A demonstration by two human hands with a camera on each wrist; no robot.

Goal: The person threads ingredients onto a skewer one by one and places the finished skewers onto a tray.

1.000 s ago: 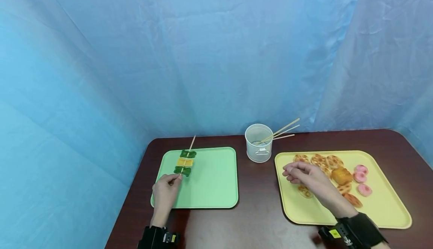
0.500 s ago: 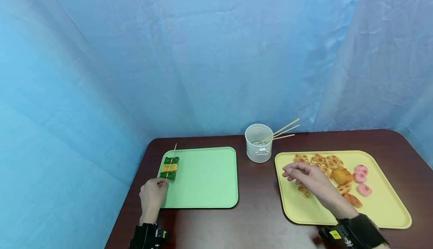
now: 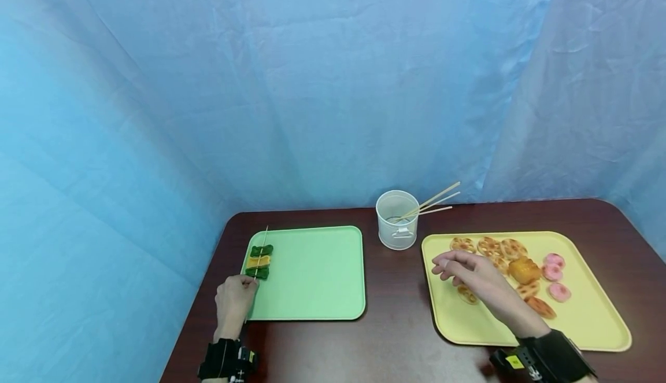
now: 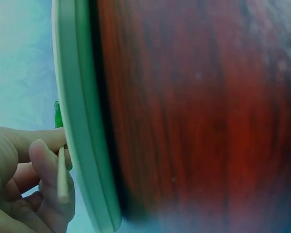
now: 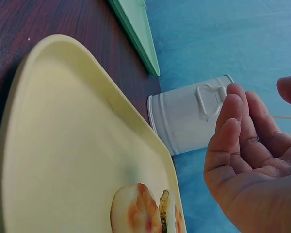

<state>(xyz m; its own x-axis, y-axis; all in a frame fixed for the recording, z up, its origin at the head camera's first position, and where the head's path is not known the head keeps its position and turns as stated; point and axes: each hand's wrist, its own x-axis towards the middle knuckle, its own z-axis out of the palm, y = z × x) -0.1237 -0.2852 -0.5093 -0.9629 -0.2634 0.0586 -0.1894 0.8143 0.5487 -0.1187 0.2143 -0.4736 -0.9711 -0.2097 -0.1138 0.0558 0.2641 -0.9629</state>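
Note:
My left hand (image 3: 234, 305) pinches the near end of a skewer (image 3: 259, 261) between thumb and fingers. Two green pieces with a yellow one between them are threaded on it. The skewer lies along the left side of the green tray (image 3: 317, 279), its tip pointing away. In the left wrist view, the bare stick end (image 4: 62, 182) juts out past the fingers beside the tray's rim. Over the left part of the yellow tray (image 3: 588, 325) hovers my right hand (image 3: 476, 276), fingers loosely bent and holding nothing.
Between the trays, toward the back, stands a small white bucket (image 3: 397, 234) with several wooden skewers (image 3: 437, 198) leaning out. Browned round food pieces (image 3: 489, 246), a golden lump (image 3: 524, 269) and pink rings (image 3: 559, 292) lie on the yellow tray. A blue curtain (image 3: 333, 82) hangs behind the table.
My left hand has carried the skewer leftward and toward me, down to the green tray's left side. The right hand has hardly moved.

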